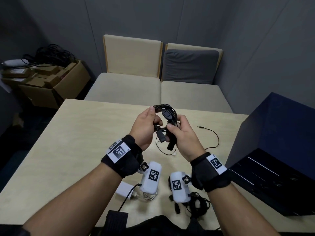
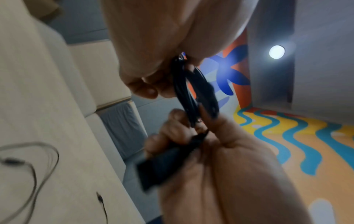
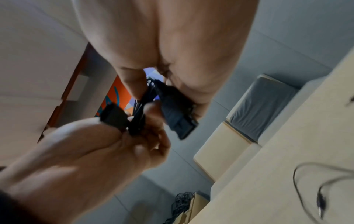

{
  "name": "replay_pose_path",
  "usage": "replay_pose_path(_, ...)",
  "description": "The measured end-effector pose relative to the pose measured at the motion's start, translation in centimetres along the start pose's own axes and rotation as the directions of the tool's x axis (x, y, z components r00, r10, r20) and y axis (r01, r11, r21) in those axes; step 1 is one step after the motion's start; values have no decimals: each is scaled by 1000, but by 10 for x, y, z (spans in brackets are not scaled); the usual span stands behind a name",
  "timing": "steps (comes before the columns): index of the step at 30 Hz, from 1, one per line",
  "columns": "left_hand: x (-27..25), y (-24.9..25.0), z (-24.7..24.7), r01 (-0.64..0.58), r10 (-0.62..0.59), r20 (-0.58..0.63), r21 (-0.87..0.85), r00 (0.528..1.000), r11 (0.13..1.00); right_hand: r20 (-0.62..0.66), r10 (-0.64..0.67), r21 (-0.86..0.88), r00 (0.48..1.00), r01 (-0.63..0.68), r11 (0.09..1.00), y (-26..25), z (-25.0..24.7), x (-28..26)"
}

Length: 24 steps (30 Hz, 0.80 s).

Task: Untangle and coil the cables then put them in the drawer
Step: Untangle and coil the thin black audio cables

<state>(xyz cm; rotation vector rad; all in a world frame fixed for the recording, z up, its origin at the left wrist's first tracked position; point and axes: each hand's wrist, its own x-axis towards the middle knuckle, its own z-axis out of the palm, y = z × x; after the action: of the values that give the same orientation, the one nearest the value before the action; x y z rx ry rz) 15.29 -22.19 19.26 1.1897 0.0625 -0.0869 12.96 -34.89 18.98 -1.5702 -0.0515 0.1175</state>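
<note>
A black cable [image 1: 167, 110] wound into a small coil, with an inline switch, hangs above the table's middle between both hands. My left hand [image 1: 154, 117] grips the coil's left side with thumb on top. My right hand [image 1: 175, 124] pinches the coil's lower right, where a black strap [image 1: 171, 144] hangs down. The wrist views show the coil [image 2: 184, 84] [image 3: 140, 106] edge-on between the two hands, and the strap [image 2: 162, 165] [image 3: 179, 119] blurred. A thin black cable [image 1: 215, 137] with a jack plug lies loose on the table. The dark blue drawer unit [image 1: 276, 130] stands right, its drawer [image 1: 255, 178] open.
A white charger [image 1: 125, 189] with its white cable lies near the table's front edge. A black cable bundle [image 1: 196, 204] lies front right. Beyond the table [image 1: 68, 142] are beige seats [image 1: 126, 89] and, far left, cardboard boxes [image 1: 51, 82] with more cables.
</note>
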Motion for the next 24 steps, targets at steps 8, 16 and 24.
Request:
replay_pose_path(8,0,26,-19,-47,-56,204,468,977,883,45,12,-244,999,-1,970,-10,-21,6)
replay_pose_path(16,6,26,-19,-71,-84,236,579,968,812,214,21,-281,977,41,959,-14,-35,7)
replay_pose_path(24,1,14,-23,111,-170,180,297,969,948,192,8,-327,981,56,944,1,-45,3)
